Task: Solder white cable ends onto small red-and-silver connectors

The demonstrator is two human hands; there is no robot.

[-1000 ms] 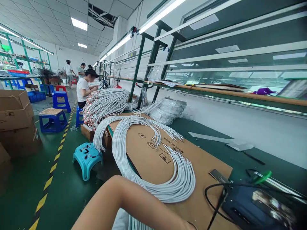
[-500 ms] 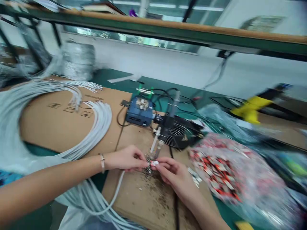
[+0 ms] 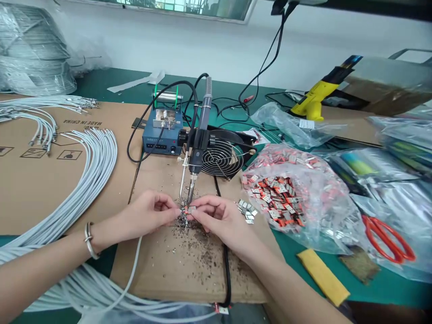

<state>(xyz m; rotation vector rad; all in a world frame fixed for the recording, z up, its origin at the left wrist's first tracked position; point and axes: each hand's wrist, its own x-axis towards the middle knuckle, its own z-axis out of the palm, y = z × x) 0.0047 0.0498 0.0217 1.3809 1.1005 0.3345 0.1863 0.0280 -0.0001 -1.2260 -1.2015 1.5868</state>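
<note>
Under the tip of a clamped soldering iron [image 3: 199, 139], my two hands nearly meet. My left hand [image 3: 151, 211] is closed in a pinch on the end of a white cable [image 3: 134, 265], which runs down from beneath it. A small orange and silver connector [image 3: 191, 209] is pinched between thumb and fingers of my right hand [image 3: 218, 218]. The cable end and the connector come together at the iron's tip; whether they touch is too small to tell. Solder scraps [image 3: 184, 220] lie just below the fingertips on the cardboard [image 3: 151, 274].
Behind the hands stand a blue soldering station [image 3: 162, 137] and a black fan [image 3: 222, 157]. Bundled white cables [image 3: 91, 180] lie at left. To the right are a bag of orange connectors [image 3: 280, 198], loose metal pieces [image 3: 248, 210], red-handled scissors [image 3: 388, 238] and a yellow sponge [image 3: 323, 276].
The camera view has turned and tilted downward, so the bench things appear further left and the scissors show. Both hands keep their pinches near the iron's tip.
</note>
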